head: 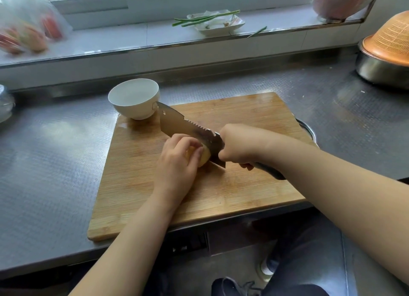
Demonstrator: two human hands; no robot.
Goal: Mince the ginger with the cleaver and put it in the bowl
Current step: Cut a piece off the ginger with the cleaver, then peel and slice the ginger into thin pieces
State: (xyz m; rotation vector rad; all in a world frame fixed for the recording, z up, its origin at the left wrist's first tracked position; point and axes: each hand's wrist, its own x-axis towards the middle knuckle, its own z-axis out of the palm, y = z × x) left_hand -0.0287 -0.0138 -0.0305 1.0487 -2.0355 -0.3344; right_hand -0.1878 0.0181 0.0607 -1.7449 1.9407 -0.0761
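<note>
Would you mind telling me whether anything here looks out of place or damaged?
Two things stand out. The white bowl shows a dark crack-like mark on its side, near the cleaver tip. A stray green stalk lies on the sill, apart from the plate holding the others.

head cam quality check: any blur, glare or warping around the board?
Head view: daylight from the window; plastic bag at far left is smeared; counter shows soft glare; wide-angle lens bends the sill. Sharp enough at centre: left hand holds the ginger, right hand grips the cleaver, bowl on the cutting board.
</note>
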